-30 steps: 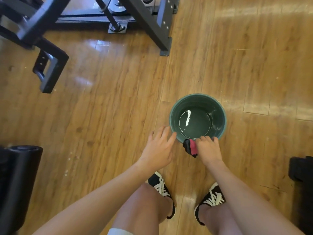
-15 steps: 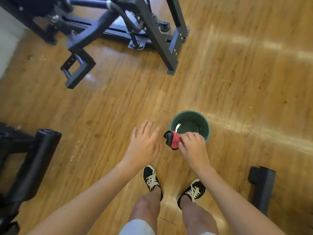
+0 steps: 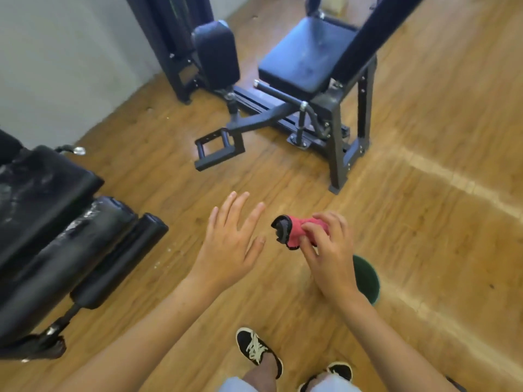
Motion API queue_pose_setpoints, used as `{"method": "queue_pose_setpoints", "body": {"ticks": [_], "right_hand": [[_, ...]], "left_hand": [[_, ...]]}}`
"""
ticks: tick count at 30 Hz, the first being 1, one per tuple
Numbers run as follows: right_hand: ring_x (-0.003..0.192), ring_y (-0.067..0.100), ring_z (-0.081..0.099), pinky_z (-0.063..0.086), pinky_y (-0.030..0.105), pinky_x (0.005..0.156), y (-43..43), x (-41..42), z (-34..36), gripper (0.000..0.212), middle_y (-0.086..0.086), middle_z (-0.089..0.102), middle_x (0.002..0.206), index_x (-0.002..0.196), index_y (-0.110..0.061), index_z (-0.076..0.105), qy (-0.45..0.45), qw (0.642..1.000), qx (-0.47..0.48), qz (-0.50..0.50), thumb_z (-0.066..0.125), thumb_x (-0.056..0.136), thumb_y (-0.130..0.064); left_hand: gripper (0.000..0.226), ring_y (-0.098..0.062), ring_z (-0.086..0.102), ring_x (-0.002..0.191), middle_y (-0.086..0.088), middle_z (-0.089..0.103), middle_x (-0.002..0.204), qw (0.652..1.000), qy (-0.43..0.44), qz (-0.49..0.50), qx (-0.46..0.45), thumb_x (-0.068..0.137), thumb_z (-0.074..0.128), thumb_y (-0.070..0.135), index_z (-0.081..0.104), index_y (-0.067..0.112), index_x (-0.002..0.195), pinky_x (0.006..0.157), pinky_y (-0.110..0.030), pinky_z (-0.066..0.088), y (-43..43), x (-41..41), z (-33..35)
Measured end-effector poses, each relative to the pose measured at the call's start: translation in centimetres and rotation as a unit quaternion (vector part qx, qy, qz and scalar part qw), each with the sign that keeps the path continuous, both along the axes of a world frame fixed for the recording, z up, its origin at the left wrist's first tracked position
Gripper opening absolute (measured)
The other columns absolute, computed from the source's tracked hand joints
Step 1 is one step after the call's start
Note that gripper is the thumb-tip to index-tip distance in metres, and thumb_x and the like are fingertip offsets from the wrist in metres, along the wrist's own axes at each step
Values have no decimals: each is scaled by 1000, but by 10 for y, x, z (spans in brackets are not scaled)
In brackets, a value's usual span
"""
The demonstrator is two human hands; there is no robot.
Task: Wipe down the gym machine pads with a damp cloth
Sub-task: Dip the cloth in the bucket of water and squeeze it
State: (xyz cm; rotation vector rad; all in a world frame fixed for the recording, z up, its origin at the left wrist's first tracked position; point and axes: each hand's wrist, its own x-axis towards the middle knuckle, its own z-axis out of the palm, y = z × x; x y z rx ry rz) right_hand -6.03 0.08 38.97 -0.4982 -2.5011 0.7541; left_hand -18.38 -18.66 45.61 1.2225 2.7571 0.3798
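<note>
Both hands have lifted clear of the green bucket (image 3: 367, 279). Above it, the right hand (image 3: 331, 264) pinches the bunched pink cloth (image 3: 294, 230). The left hand (image 3: 229, 244), fingers spread, holds nothing.

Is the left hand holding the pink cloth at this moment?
No, the pink cloth is gripped by the right hand, while the left hand beside it is spread flat and holds nothing.

Glossy wood-plank floor (image 3: 424, 199) underfoot, glare streaking across its right side. A black seat machine (image 3: 338, 154) stands on it straight ahead, and a second padded machine (image 3: 56, 227) at left. A green bucket (image 3: 366, 278) sits near the feet, partly hidden. Black sneakers (image 3: 256, 349) planted at the bottom, white specks (image 3: 167, 248) scattered beside the left machine.
</note>
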Motion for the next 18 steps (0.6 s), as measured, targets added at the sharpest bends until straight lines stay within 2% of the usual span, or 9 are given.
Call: {"method": "queue_pose_setpoints", "body": {"ticks": [4, 9, 14, 18], "right_hand": [[118, 37, 53, 44, 53, 100, -34, -69, 44, 14, 10, 64, 119, 98, -7, 72, 36, 999, 30, 14, 80, 86, -6], [120, 34, 52, 44, 52, 101, -55, -145, 80, 14, 9, 64, 119, 100, -8, 72, 64, 996, 40, 38, 78, 88, -8], [121, 34, 52, 43, 50, 103, -47, -230, 94, 15, 9, 64, 120, 99, -8, 72, 68, 996, 39, 40, 79, 86, -7], [123, 33, 51, 40, 45, 106, -18, -313, 93, 18, 8, 63, 121, 98, -9, 71, 77, 995, 49, 48, 81, 84, -7]], "left_hand": [[58, -34, 16, 156, -15, 28, 165, 999, 19, 30, -7, 104, 47, 41, 40, 18, 157, 120, -59, 24, -38, -49, 28], [62, -30, 13, 157, -13, 25, 166, 997, 34, 64, -7, 103, 34, 46, 36, 20, 158, 121, -59, 22, -62, -112, 52], [63, -26, 8, 158, -11, 20, 168, 996, 39, 76, -27, 103, 30, 48, 29, 22, 161, 122, -60, 22, -59, -187, 57], [61, -29, 14, 157, -12, 25, 167, 995, 55, 73, -35, 103, 38, 47, 34, 22, 159, 119, -60, 26, -36, -271, 57]]}}
